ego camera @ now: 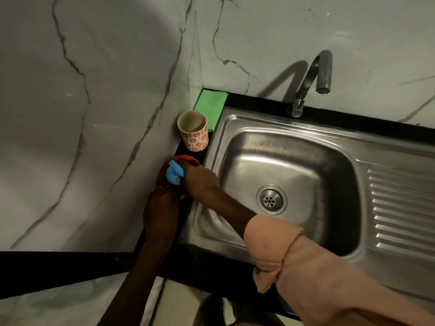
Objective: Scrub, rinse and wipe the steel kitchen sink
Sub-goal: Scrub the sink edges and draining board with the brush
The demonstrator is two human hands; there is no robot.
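Note:
The steel sink [282,147] fills the right half of the head view, with its drain [271,200] in the basin floor and a ribbed drainboard [400,208] to the right. On the black counter strip left of the sink stands a red bottle with a blue flip cap [174,171]. My right hand [200,182] reaches across the sink's corner and its fingers grip the blue cap. My left hand [161,208] curls round the bottle's body just below; the body is mostly hidden by both hands.
A flower-patterned cup [193,131] stands behind the bottle, and a green cloth [211,107] lies in the corner beyond it. The steel tap [313,81] rises from the back ledge. Marble walls close in on the left and back. The black counter edge [70,267] runs along the front.

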